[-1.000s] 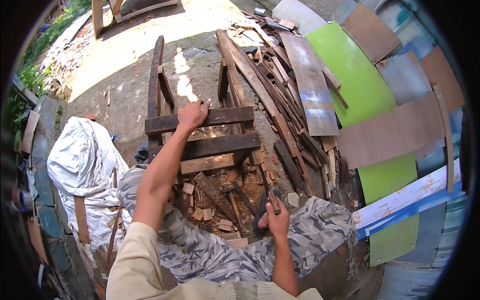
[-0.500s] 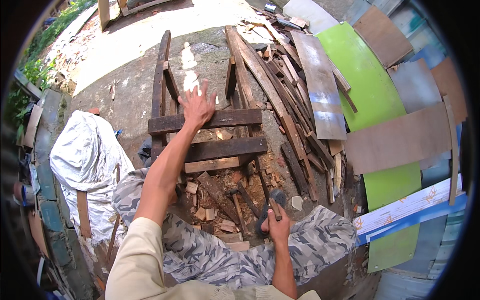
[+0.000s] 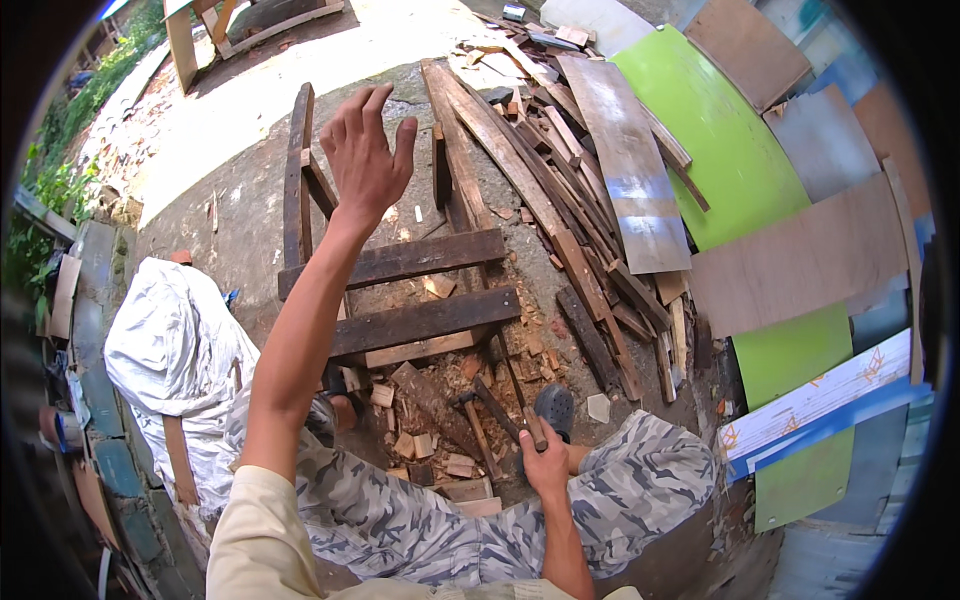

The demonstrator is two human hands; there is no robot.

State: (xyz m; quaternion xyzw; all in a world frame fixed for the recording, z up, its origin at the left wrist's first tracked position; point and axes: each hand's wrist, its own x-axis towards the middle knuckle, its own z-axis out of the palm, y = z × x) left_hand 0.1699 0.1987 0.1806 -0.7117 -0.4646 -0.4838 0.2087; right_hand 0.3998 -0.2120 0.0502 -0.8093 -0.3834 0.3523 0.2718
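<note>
My left hand (image 3: 368, 155) is raised over a dark wooden frame (image 3: 405, 260), its thumb apart and fingers slightly bent, holding nothing. The frame has two long legs stretching away and two crosspieces at the near end. Low between my knees, my right hand (image 3: 545, 462) is closed around a short brown wooden stick (image 3: 536, 428); its lower part is hidden in the fist, so its exact kind is unclear. A hammer (image 3: 482, 432) with a wooden handle lies on the ground, left of that hand, among wood offcuts (image 3: 423, 446).
Long boards and scrap wood (image 3: 560, 190) are heaped right of the frame. Beyond lean a green panel (image 3: 715, 150) and several sheets. A white cloth bundle (image 3: 175, 340) sits at the left by a low wall (image 3: 110, 400). A dark clog (image 3: 554, 408) is on my right foot.
My left hand has lifted off the frame's crosspiece and risen farther up. The frame appears slightly tilted and shifted left in view. My right hand still grips the stick, slightly lower.
</note>
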